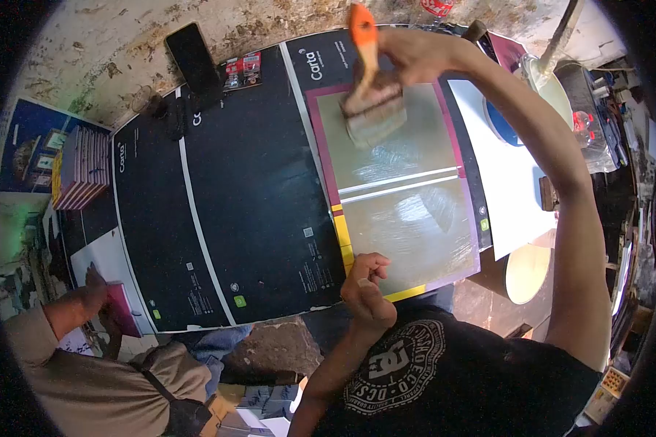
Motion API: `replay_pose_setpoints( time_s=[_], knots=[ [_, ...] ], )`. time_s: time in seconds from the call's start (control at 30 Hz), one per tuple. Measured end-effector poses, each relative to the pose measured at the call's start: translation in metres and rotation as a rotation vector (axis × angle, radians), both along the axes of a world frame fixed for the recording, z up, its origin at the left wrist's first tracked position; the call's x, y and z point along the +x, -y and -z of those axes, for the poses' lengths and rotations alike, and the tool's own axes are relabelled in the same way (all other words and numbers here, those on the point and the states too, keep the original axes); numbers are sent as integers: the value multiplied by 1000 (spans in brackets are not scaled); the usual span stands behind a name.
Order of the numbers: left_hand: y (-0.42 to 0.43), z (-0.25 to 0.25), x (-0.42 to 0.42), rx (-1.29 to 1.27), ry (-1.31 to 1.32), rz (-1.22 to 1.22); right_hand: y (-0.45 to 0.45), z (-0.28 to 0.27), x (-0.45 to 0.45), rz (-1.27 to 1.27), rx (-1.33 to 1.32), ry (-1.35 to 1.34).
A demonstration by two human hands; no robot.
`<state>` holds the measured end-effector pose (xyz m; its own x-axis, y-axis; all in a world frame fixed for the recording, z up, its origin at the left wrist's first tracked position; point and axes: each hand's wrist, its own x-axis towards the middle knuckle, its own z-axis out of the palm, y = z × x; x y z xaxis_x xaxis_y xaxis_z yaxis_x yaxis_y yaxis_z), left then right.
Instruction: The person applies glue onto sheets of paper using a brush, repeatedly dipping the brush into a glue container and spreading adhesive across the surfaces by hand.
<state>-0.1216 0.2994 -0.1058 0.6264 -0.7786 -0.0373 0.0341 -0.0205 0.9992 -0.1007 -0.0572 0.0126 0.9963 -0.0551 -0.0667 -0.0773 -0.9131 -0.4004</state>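
A cover sheet (408, 164) with two grey-beige panels and a maroon and yellow border lies on the black table covering. White streaks show wet on its surface. My right hand (423, 54) is closed round a wide brush (375, 102) with an orange-tipped handle, its bristles on the upper panel. Near the sheet's lower left corner is my left hand (370, 288), fingers curled; whether anything is inside them is hidden.
A co-worker's hands (95, 295) hold a pink book (124, 306) at the left. Stacked books (84, 167), a phone (192, 57) and a small red packet (242, 71) lie at the back left. A white bucket (554, 95) and white paper (506, 182) are at the right.
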Motion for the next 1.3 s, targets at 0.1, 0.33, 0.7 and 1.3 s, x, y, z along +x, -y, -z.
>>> replay_pose_setpoints(
  time_s=[0.1, 0.33, 0.7, 1.3],
  knots=[
    [0, -6, 2, 8, 7, 10, 24, -8, 33, 135, -258, -62],
    [2, -2, 0, -29, 27, -17, -4, -14, 42, -95, 174, -127],
    [4, -4, 0, -119, 68, -45, -2, -4, 52, -39, 163, 34],
    [26, -11, -12, 93, 288, -265, -85, -36, -146, -87, -239, -259]
  ],
)
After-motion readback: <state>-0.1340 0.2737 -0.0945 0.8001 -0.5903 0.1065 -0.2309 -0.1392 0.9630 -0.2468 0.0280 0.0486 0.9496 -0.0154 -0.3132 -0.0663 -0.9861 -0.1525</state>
